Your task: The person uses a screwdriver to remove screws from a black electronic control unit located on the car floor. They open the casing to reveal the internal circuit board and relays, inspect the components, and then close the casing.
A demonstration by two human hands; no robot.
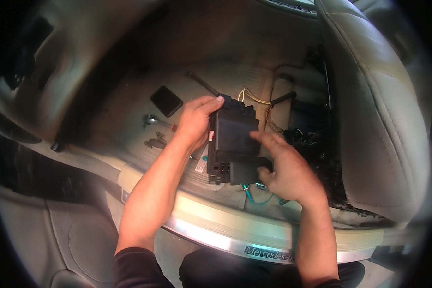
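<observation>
My left hand (197, 120) grips the left side of a black plastic electrical box (236, 137), its thumb on the upper edge. The box is held tilted up over the car's footwell; small slots show along its lower end. At its right side, my right hand (293, 168) has its fingers stretched out and the thumb apart. The fingertips overlap the box's right edge; whether they touch it I cannot tell. Yellowish wires (257, 100) show just beyond the top of the box. A teal wire (254, 199) with connectors lies below it.
On the carpeted floor lie a dark phone-like slab (166, 101), a ratchet wrench (151, 120), a bunch of keys (156, 140) and a dark rod (201, 82). A light leather seat (374, 115) stands at right, dark wiring (302, 139) beside it. The metal-trimmed door sill (216, 235) runs in front.
</observation>
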